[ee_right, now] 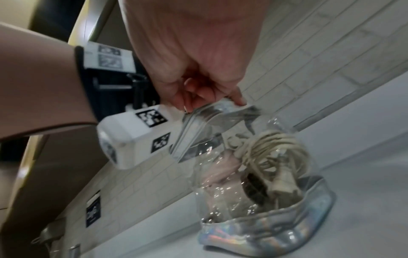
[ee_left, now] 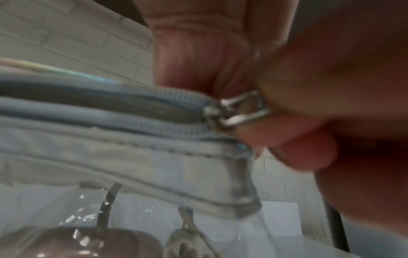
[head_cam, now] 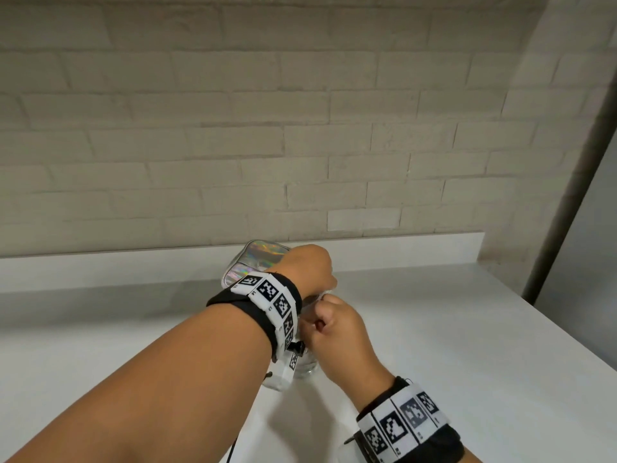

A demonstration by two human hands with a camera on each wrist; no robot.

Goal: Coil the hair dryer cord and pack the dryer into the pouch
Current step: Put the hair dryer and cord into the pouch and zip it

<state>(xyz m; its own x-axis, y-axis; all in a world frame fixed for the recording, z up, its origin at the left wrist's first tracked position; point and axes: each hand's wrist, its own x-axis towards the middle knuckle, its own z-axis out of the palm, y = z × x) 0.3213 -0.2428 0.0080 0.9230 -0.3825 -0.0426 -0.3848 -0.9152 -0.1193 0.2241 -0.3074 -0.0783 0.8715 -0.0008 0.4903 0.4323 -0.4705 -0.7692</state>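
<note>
A clear pouch (head_cam: 260, 259) with iridescent trim stands on the white counter (head_cam: 467, 329). In the right wrist view the pouch (ee_right: 253, 200) holds the pinkish dryer (ee_right: 220, 167) and its coiled beige cord (ee_right: 271, 144). My left hand (head_cam: 309, 267) is curled over the pouch's top at the far side, apparently gripping that edge. Nearer me, my right hand (head_cam: 337, 324) pinches the metal zipper pull (ee_left: 243, 111) at the end of the grey zipper (ee_left: 110, 104). The left forearm hides most of the pouch in the head view.
A pale brick wall rises behind a low raised ledge (head_cam: 100, 265) at the back of the counter. The counter's right edge (head_cam: 574, 332) runs diagonally, with a dark upright post (head_cam: 574, 195) beyond it.
</note>
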